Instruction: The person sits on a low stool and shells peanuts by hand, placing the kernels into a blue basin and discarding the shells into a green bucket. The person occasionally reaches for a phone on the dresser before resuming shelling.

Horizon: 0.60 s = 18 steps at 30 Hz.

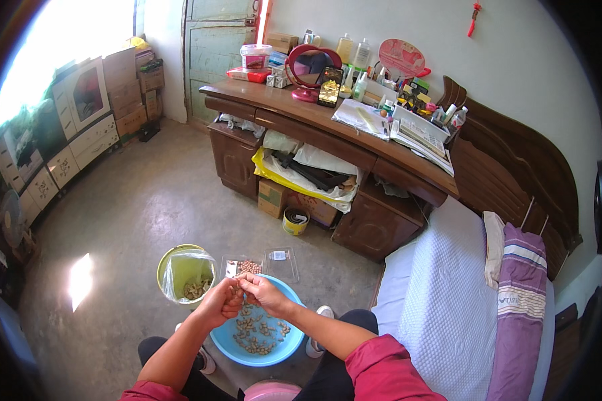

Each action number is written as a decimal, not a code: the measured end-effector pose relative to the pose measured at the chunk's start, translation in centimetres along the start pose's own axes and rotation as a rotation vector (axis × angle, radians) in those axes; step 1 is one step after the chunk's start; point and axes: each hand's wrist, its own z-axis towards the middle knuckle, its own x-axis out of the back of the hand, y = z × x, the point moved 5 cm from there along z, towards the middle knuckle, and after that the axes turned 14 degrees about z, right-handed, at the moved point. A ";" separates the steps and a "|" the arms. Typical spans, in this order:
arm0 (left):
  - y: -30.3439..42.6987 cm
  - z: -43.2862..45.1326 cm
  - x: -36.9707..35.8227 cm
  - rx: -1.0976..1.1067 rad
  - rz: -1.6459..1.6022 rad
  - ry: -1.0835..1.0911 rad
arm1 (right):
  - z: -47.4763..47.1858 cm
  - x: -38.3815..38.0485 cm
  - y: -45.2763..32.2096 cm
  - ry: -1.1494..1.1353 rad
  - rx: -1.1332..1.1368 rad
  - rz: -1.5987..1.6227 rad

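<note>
My left hand [224, 302] and my right hand [261, 294] meet fingertip to fingertip above the far side of a blue plastic basin [293, 346]. Both are closed round something small, probably a peanut, which the fingers mostly hide. Unshelled peanuts [253, 343] lie scattered in the basin. Just beyond the hands, a clear plastic box [226, 260] holds reddish shelled peanuts [249, 266], and a clear lid [290, 270] rests beside it. To the left, a green bin [168, 260] lined with a clear bag has broken shells [196, 289] at its bottom.
Shoes [324, 313] flank the basin, and a pink stool [272, 392] is beneath me. A wooden desk [291, 113] with a phone [329, 87], mirror and bottles stands ahead, a yellow tub [295, 226] below it. A bed [431, 301] is at the right, cabinets [95, 140] at the left.
</note>
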 end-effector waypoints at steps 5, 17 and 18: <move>-0.6 0.4 0.7 -0.021 -0.033 0.038 | 0.0 0.3 0.5 0.075 -0.032 0.056; 0.1 -0.3 -0.3 -0.111 0.005 0.093 | 1.0 1.9 1.9 0.102 -0.127 0.411; 0.2 -0.4 -0.6 -0.117 0.009 0.098 | 1.0 2.0 1.9 0.092 -0.123 0.419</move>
